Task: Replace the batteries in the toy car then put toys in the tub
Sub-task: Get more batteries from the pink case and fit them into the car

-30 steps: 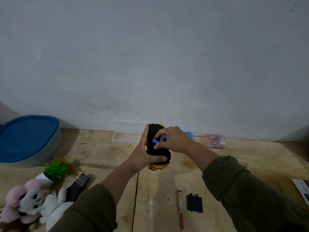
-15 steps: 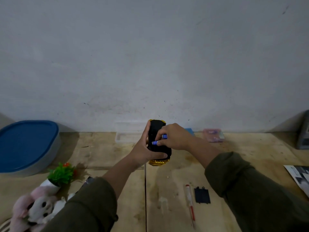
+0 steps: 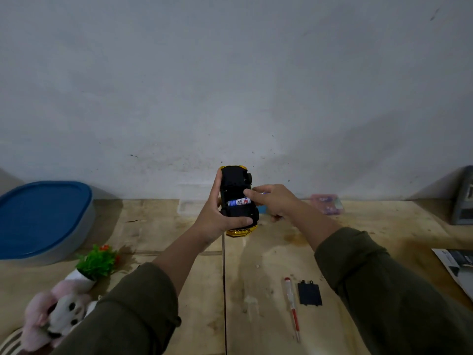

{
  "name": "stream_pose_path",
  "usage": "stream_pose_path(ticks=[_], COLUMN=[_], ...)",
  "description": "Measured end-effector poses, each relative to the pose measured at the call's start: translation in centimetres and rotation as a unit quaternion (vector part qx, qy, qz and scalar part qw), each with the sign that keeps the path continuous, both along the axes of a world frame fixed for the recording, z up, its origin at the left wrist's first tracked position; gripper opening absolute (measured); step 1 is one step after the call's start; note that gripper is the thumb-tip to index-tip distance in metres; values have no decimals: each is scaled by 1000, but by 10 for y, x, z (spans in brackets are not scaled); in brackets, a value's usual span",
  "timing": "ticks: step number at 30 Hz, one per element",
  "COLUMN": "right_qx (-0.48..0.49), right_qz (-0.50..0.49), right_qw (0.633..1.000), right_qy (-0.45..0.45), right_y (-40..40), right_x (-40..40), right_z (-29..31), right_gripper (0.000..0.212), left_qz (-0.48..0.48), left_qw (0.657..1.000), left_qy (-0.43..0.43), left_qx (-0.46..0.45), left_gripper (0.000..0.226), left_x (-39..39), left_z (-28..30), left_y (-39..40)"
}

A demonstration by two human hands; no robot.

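The yellow toy car with a black underside (image 3: 238,198) is held upside down above the wooden tabletop (image 3: 358,231), near the wall. A blue and white battery (image 3: 239,201) lies in its open slot. The left hand (image 3: 217,216) grips the car. The right hand (image 3: 275,202) touches the battery with one straight finger, other fingers curled.

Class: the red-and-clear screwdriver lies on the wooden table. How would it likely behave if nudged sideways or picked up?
The screwdriver looks slim and round, so a sideways nudge would probably roll it across the table. It seems rigid and likely light. Its smooth clear handle may be slightly slippery.
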State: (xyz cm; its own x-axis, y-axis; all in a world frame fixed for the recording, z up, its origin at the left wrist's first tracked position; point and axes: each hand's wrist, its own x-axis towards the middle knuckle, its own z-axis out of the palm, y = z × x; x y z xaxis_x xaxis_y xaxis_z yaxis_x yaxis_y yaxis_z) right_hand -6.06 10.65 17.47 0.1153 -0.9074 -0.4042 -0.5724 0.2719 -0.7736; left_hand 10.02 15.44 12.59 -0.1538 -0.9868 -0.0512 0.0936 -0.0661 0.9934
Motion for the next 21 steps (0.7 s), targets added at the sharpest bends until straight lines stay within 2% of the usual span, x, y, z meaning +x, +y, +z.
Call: stream_pose_path(ticks=[4, 11, 13, 15, 17, 19, 21], right_qx=[52, -23, -94, -212, -283, -291, -289], right_qz=[3, 78, 102, 83, 48, 45, 70], right_qw=[998, 995, 984, 962, 952, 956, 954], right_qy=[-47, 57, 110, 153, 107, 10, -39], right_y=[-2, 3, 2, -2, -4, -3, -1], right_x=[-4, 2, 2, 4, 10, 17, 21], right_z=[-4, 0, 2, 5, 11, 14, 11], right_gripper=[54, 40, 39, 40, 38, 27, 20], left_qz=[0, -2, 6, 3, -10, -26, -40], left_qw=[1000, 1000, 999, 999, 999, 999, 998], left_qy=[2, 7, 21, 20, 9, 9, 16], left_qx=[-5, 16, 27, 37, 40, 38, 38], left_gripper=[121, 121, 122, 123, 124, 123, 123], left_x=[1, 0, -1, -3, -6, -11, -15], left_z=[2, 0, -1, -1, -1, -1, -1], left_y=[2, 7, 6, 6, 6, 5, 4])
